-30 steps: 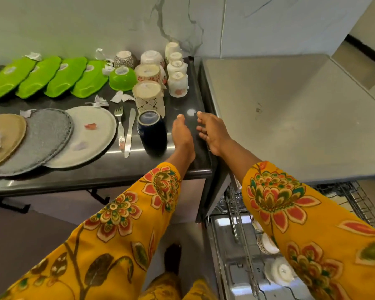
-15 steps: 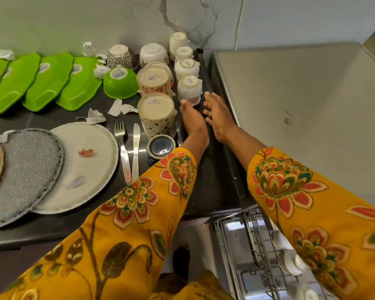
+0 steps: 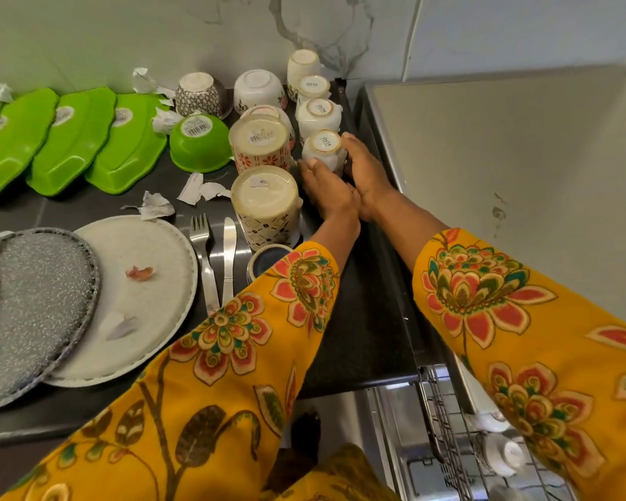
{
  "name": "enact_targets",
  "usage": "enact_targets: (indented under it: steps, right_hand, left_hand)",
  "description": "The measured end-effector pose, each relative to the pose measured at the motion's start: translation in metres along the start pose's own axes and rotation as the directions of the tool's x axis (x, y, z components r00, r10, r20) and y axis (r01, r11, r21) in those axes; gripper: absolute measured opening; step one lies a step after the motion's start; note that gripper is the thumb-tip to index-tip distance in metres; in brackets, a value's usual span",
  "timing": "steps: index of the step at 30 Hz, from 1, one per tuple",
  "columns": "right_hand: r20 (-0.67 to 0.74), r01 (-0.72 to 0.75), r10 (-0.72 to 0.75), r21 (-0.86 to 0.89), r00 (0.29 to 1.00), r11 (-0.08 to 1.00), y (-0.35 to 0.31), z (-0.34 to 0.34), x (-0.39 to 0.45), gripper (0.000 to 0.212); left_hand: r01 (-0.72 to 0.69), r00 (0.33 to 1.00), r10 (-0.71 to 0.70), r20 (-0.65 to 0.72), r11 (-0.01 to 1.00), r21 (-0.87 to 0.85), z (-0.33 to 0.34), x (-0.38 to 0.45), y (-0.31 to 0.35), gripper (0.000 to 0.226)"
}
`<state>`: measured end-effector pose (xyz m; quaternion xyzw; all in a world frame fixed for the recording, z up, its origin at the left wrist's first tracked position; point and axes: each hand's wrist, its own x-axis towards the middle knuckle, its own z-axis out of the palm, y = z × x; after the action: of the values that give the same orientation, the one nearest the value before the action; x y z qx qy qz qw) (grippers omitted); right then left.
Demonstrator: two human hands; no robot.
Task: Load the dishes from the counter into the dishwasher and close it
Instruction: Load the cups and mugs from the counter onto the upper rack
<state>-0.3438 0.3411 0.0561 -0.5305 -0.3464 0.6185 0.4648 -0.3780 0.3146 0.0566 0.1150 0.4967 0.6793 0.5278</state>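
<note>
A small white cup [image 3: 321, 149] stands upside down at the near end of a row of like cups [image 3: 318, 113] on the dark counter [image 3: 358, 320]. My left hand [image 3: 326, 189] cups it from the left and my right hand [image 3: 367, 175] from the right, both touching it. Two tall patterned mugs [image 3: 264, 204] stand inverted just left of my hands. Below right, the dishwasher's wire rack [image 3: 449, 439] is pulled out with white cups [image 3: 503, 457] in it.
Green trays [image 3: 73, 139] and a green bowl [image 3: 200, 142] line the back left. A white plate [image 3: 134, 298] and a grey plate [image 3: 33, 312] lie near the front, with a fork [image 3: 204, 254], a knife [image 3: 228, 258] and a dark blue cup [image 3: 268, 258]. Paper scraps [image 3: 156, 207] are scattered about. A steel worktop [image 3: 503, 175] lies to the right.
Both hands moved forward along the counter's right edge and closed around the nearest small white cup. The view has come closer to the counter.
</note>
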Motion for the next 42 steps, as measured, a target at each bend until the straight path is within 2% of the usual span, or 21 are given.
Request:
enact_targets:
  steps: [4,9,11,14,22,27,29,33,37,42]
  right_hand:
    - [0.009,-0.061,0.061,0.113,0.998,0.992,-0.001,-0.005,-0.014,0.024]
    - [-0.012,-0.074,0.075,0.051,0.997,0.996,0.003,-0.018,-0.041,0.019]
    - [-0.025,-0.075,0.075,0.008,0.997,0.997,0.006,-0.026,-0.057,0.033]
    - [-0.043,-0.07,0.068,-0.051,0.997,0.996,0.014,-0.037,-0.081,0.041]
    - [-0.057,-0.037,0.034,-0.063,0.998,0.997,0.034,-0.078,-0.175,0.034]
    - [-0.067,-0.043,0.04,-0.048,0.997,0.998,0.048,-0.11,-0.237,0.026]
    - [-0.082,-0.031,0.028,-0.037,0.996,0.999,0.052,-0.124,-0.262,0.024]
    - [-0.115,-0.017,0.008,-0.081,0.993,0.997,0.059,-0.156,-0.302,0.033]
    - [-0.155,-0.023,0.012,-0.068,0.988,0.997,0.065,-0.187,-0.332,0.017]
    - [-0.214,-0.043,0.036,-0.026,0.976,0.999,0.071,-0.223,-0.358,0.009]
  left_hand:
    - [-0.058,0.997,0.062,-0.044,0.995,0.075,-0.004,-0.004,-0.01,0.056]
    - [-0.004,0.997,0.024,-0.078,0.971,0.238,-0.009,-0.029,-0.011,0.049]
    - [0.02,0.996,0.005,-0.089,0.96,0.28,-0.014,-0.043,-0.011,0.05]
    - [0.044,0.995,-0.013,-0.104,0.951,0.306,-0.024,-0.067,-0.014,0.051]
    - [0.051,0.996,-0.024,-0.091,0.951,0.306,-0.054,-0.159,-0.037,0.054]
    - [0.069,0.996,-0.045,-0.076,0.932,0.355,-0.071,-0.226,-0.054,0.051]
    - [0.072,0.997,-0.055,-0.06,0.945,0.319,-0.077,-0.252,-0.062,0.051]
    - [0.054,0.999,-0.054,-0.009,0.939,0.34,-0.084,-0.295,-0.079,0.05]
    - [0.026,0.997,-0.054,0.06,0.92,0.391,-0.087,-0.332,-0.099,0.049]
    - [0.044,0.991,-0.093,0.1,0.909,0.415,-0.087,-0.361,-0.126,0.043]
